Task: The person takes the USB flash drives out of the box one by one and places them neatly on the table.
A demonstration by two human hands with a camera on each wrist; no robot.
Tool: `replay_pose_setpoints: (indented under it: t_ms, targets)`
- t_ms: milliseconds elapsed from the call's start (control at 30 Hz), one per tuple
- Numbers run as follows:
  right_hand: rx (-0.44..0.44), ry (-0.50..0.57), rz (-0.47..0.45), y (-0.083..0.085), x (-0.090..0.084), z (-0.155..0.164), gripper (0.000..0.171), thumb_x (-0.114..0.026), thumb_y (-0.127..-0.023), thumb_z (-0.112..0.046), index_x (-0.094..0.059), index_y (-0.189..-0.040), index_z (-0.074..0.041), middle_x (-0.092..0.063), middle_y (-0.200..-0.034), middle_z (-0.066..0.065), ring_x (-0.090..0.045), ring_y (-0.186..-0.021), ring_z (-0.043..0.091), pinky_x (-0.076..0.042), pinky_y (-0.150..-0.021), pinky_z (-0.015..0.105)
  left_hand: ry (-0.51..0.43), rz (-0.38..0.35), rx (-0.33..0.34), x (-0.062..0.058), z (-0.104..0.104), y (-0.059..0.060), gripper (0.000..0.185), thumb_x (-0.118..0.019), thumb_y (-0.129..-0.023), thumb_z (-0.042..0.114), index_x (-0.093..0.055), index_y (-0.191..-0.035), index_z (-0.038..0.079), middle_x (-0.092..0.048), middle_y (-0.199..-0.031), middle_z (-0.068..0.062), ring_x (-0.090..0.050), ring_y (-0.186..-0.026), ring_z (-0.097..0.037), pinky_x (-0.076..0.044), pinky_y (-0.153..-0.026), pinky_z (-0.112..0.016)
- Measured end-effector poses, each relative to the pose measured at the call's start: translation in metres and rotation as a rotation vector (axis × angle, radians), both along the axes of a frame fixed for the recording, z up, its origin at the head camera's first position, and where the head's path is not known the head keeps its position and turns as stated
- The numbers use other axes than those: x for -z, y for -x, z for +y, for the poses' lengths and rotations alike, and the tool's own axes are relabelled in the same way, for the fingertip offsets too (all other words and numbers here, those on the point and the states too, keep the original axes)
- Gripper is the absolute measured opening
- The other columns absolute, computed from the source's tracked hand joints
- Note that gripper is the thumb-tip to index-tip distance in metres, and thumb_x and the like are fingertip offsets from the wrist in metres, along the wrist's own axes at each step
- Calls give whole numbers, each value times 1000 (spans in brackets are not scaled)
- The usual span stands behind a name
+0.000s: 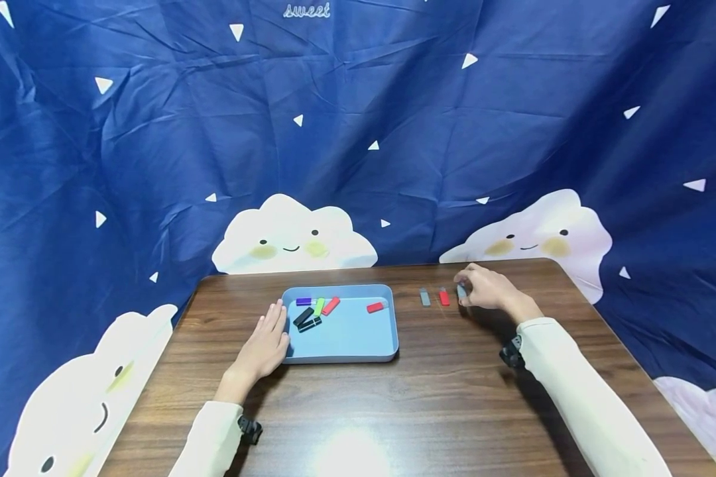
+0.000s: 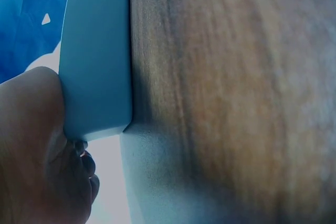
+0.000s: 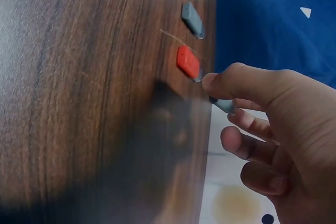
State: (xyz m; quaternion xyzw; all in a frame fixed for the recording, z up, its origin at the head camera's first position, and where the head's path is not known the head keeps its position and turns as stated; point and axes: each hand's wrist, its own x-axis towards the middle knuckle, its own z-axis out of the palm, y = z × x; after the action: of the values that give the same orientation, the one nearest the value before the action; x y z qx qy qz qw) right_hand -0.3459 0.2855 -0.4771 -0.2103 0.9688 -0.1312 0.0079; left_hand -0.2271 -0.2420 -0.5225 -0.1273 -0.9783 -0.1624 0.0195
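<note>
My right hand (image 1: 485, 287) pinches a grey USB flash drive (image 1: 461, 291) between thumb and fingers, just over the table's far right part. In the right wrist view the held drive (image 3: 224, 105) is partly covered by the thumb. Left of that hand, a red flash drive (image 1: 444, 297) and another grey flash drive (image 1: 425, 297) lie side by side on the wood. My left hand (image 1: 265, 344) rests with straight fingers along the left wall of a shallow blue tray (image 1: 346, 358); the left wrist view shows it beside the tray's wall (image 2: 100, 51).
Inside the tray lie a purple drive (image 1: 303, 301), a green one (image 1: 319, 307), two red ones, (image 1: 331, 305) and black ones (image 1: 303, 316). The wooden table (image 1: 441, 397) ends at a blue curtain (image 1: 358, 132) with white clouds.
</note>
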Motion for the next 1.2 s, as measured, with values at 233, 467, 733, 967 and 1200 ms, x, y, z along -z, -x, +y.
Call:
replay_pose_setpoints:
  t_ms: [233,467,733,967,1200]
  targets:
    - [19,-7,-22,3,6,3,51,-82,-81,-22,-74,-129,-8,-66,-131,15,-70,-104,33,-58,-89,62,7,-2,-5,3,-1,1,63,-41,-110,18,-25,-164,-10,-16,-177,-24,-19,-164,-44,-21,-133,-60]
    - [32,-22,-62,4,9,1,51,-82,-83,-19,-73,-131,-6,-64,-136,20,-69,-111,39,-56,-93,66,2,24,-3,4,-1,1,62,-41,-109,17,-28,-163,-11,-20,-176,-25,-21,-164,-44,-22,-133,-60]
    - [58,-22,-92,8,12,-3,53,-83,-83,-18,-72,-134,-6,-63,-138,20,-68,-118,43,-54,-97,70,3,8,-2,3,-2,1,63,-41,-110,18,-26,-164,-11,-17,-177,-24,-19,-164,-44,-20,-134,-60]
    - [77,-27,-132,9,18,-2,56,-83,-86,-18,-69,-139,-6,-59,-144,21,-66,-121,48,-53,-100,71,1,9,5,3,-2,1,63,-40,-109,18,-26,-163,-12,-17,-176,-26,-19,-164,-46,-21,-133,-62]
    - [78,-15,-135,9,19,-2,57,-83,-85,-18,-68,-139,-5,-59,-144,22,-67,-116,45,-54,-97,68,8,0,-2,3,-2,1,63,-40,-110,18,-25,-164,-11,-16,-177,-24,-19,-164,-44,-21,-133,-60]
